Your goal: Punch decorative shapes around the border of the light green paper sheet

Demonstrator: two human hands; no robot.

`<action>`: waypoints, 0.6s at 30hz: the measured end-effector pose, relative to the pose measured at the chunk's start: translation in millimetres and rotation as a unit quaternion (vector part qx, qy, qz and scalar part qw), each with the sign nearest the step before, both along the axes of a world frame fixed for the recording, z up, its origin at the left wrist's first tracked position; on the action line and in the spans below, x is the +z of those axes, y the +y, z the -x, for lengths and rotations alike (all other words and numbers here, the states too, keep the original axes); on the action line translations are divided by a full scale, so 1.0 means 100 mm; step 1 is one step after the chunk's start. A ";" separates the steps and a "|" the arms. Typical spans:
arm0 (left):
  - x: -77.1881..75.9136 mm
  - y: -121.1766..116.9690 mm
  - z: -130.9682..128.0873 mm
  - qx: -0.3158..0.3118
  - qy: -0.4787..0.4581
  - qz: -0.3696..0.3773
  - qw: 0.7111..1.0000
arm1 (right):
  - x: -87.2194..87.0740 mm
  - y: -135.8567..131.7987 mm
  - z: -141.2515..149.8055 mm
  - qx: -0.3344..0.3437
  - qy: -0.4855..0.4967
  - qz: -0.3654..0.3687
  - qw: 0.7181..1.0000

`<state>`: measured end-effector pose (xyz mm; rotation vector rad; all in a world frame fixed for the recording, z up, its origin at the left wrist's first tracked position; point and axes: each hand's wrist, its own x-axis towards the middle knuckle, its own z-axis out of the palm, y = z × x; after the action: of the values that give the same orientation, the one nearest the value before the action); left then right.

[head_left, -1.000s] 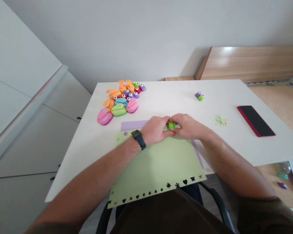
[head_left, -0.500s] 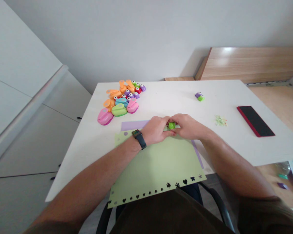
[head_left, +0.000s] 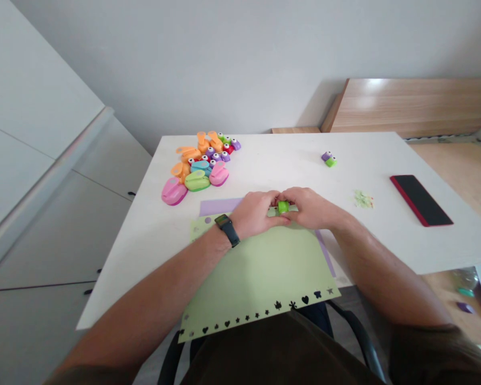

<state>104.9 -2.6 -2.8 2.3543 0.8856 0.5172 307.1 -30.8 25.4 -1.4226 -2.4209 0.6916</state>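
A small green paper punch [head_left: 282, 207] sits at the far edge of a light green sheet of paper [head_left: 260, 272], between my two hands. My left hand [head_left: 256, 215], with a dark watch at the wrist, closes its fingers on the punch from the left. From the right, my right hand [head_left: 309, 208] grips the same punch, fingers curled around it. Fingertips of both hands nearly meet there and partly hide it. Punched shapes, such as hearts, stars and a leaf, line the sheet's near edge, which overhangs the table. A purple sheet [head_left: 219, 206] shows from underneath.
Many colourful punches, among them a pink one [head_left: 174, 191] and a light green one [head_left: 197, 181], cluster at the table's back left. Two small punches [head_left: 329, 159] stand at the back right. Paper scraps [head_left: 363, 199] and a dark phone-like slab with a red edge [head_left: 421, 200] lie rightward.
Both hands stay on the green punch in nearly the same pose. The whole view has shifted very slightly.
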 end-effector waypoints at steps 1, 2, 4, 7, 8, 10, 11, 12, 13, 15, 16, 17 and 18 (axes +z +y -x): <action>0.00 -0.01 0.01 -0.001 -0.005 -0.003 1.000 | 0.00 0.00 0.00 0.001 0.005 0.001 1.000; 0.00 -0.02 0.03 -0.002 -0.010 -0.007 1.000 | 0.01 0.00 0.00 0.003 0.009 0.004 1.000; 0.00 -0.03 0.07 0.001 -0.015 -0.014 1.000 | 0.01 0.00 -0.01 0.001 0.015 0.007 1.000; -0.02 -0.04 0.13 0.009 -0.011 -0.021 1.000 | 0.00 0.01 -0.02 -0.007 0.011 0.009 1.000; -0.03 -0.04 0.15 0.011 -0.008 -0.023 1.000 | 0.00 0.01 -0.03 -0.009 0.010 0.011 1.000; -0.04 -0.04 0.18 0.014 -0.004 -0.024 1.000 | 0.00 0.01 -0.06 -0.015 0.011 0.015 1.000; -0.05 -0.04 0.19 0.016 -0.001 -0.025 1.000 | 0.01 0.02 -0.07 -0.020 0.014 0.017 1.000; -0.06 -0.03 0.20 0.020 0.000 -0.026 0.999 | 0.02 0.02 -0.09 -0.026 0.018 0.020 0.999; -0.06 -0.03 0.21 0.024 0.002 -0.027 0.999 | 0.03 0.02 -0.10 -0.034 0.023 0.023 0.999; -0.07 -0.03 0.22 0.034 0.006 -0.030 0.999 | 0.05 0.03 -0.13 -0.055 0.036 0.034 0.997; -0.08 -0.03 0.23 0.037 0.009 -0.031 0.999 | 0.06 0.03 -0.14 -0.066 0.043 0.041 0.996; -0.08 -0.02 0.23 0.039 0.011 -0.032 0.999 | 0.07 0.03 -0.16 -0.077 0.049 0.047 0.995; -0.08 -0.02 0.24 0.039 0.014 -0.034 0.999 | 0.07 0.04 -0.17 -0.085 0.055 0.051 0.994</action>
<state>81.4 -4.6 -11.0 2.3999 0.9913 0.5558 324.2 -27.1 32.5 -1.5650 -2.1792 0.8378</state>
